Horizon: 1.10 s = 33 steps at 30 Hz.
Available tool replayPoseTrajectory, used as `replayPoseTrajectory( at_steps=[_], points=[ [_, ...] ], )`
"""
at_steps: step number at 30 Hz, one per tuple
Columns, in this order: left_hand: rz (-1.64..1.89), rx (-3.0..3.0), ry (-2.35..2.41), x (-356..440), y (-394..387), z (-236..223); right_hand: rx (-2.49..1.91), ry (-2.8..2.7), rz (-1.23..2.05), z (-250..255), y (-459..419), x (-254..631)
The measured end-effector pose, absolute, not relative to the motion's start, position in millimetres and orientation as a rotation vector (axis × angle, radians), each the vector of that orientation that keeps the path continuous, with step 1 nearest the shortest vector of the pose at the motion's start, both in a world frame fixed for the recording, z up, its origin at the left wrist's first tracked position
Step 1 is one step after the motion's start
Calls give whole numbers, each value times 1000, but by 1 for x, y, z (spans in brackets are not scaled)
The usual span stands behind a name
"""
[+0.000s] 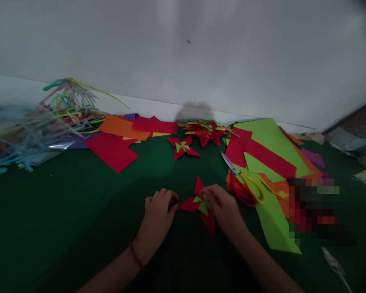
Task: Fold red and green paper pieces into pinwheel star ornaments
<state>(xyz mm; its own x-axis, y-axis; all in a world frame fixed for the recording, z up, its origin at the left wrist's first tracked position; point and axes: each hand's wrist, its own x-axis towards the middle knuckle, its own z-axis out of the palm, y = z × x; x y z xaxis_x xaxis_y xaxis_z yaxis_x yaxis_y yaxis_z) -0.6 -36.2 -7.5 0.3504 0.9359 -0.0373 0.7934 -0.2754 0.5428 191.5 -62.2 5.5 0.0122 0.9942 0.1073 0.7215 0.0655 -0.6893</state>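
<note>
A red paper flower with a smaller green paper piece at its centre (203, 206) lies on the dark green tabletop. My right hand (224, 205) is over its right side, fingers pinched at the green centre and covering part of it. My left hand (160, 209), with a red band at the wrist, is curled beside the flower's left tip. Its thumb and fingers are closed around a dark spot that I cannot make out. Scissors (242, 179) with red and yellow handles rest on paper to the right of my right hand.
Behind lies a finished-looking red and green flower (183, 147) and a pile of similar flowers (205, 129). Red and orange sheets (112, 152) are at left, beside a plastic bag (24, 126) and pipe cleaners (76, 97). Green paper (274, 219) spreads at right, near a white cable (334, 262).
</note>
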Motion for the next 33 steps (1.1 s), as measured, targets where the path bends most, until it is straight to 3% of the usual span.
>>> replayPoseTrajectory(
  at_steps=[6,15,27,33],
  points=[
    [603,2376,1275,11,-48,6,-1920,-1564,444,9,-69,254],
    [535,2530,1075,58,-59,5,-1980,-1781,334,0,-71,249],
    [486,2640,1045,57,-43,-15,-1795,-1756,636,-5,-71,236],
    [311,2705,1010,51,-39,-23,-1788,-1690,630,-8,-72,233]
  ],
)
